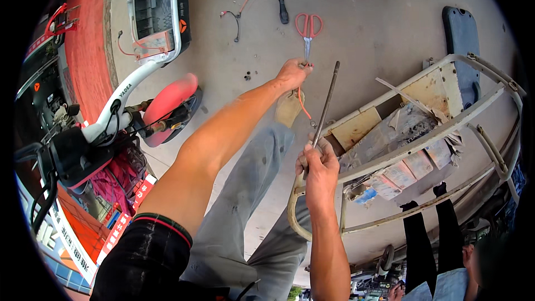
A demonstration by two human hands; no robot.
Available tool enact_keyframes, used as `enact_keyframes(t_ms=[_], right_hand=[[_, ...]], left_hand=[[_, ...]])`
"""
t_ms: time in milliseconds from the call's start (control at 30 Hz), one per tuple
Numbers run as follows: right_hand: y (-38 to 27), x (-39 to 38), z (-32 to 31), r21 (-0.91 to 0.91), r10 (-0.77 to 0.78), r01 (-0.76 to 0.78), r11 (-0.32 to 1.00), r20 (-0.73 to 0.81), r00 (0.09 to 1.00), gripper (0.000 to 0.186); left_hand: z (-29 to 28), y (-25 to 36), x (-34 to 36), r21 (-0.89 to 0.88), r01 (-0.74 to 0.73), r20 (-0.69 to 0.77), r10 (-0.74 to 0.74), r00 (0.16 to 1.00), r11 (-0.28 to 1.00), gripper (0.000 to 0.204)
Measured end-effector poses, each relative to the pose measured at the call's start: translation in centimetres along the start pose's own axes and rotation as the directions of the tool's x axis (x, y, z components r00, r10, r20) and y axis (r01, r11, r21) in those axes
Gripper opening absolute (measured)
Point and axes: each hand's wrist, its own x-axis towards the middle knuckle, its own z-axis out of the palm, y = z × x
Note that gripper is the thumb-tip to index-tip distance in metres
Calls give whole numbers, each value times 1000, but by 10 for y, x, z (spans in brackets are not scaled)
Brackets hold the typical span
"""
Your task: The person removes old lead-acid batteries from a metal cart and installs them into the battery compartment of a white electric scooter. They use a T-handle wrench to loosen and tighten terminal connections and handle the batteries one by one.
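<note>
Cable (301, 103), thin and orange, hangs between the person's hands, running from the left fingers toward half past five and ending just beside the rod's line. The left hand (292, 74) reaches out low over the floor and appears to pinch its upper end. At four o'clock from there stands a dark metal rod (329, 96), tilted toward half past twelve; the right hand (320, 164) closes around its lower part.

The step in hand looks like managing the cable's end with the rod kept ready, since the rod is not visibly working on anything. The next move likely calls for a firm pinch on the cable and a controlled rod tip.

Measured from the left hand, red-handled scissors (307, 40) lie near half past twelve, blades pointing back at the fingers; whether they touch is unclear. A black-handled screwdriver (283, 11) sits at twelve, loose wires (238, 22) at eleven. Farther out, a pale tubular frame (415, 146) spans four o'clock, a dark panel (462, 44) rests toward three, and a white scooter (118, 92) stands at nine.
</note>
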Motion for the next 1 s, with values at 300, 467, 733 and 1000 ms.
enact_keyframes(t_ms=[300,467,733,1000], right_hand=[[20,74,13,-29,34,-38,999,-115,993,36],[26,4,10,-48,85,-85,995,-16,996,35],[-16,-109,-28,-138,-27,73,988,308,951,30],[33,-189,-140,-227,-209,262,938,234,950,27]], left_hand=[[-41,-33,-21,598,15,-127,77,989,802,71],[-34,17,-124,-213,225,338,-144,930,951,49],[11,109,-209,-314,-145,163,204,965,938,45],[131,189,-291,-242,-327,136,366,921,913,48]])
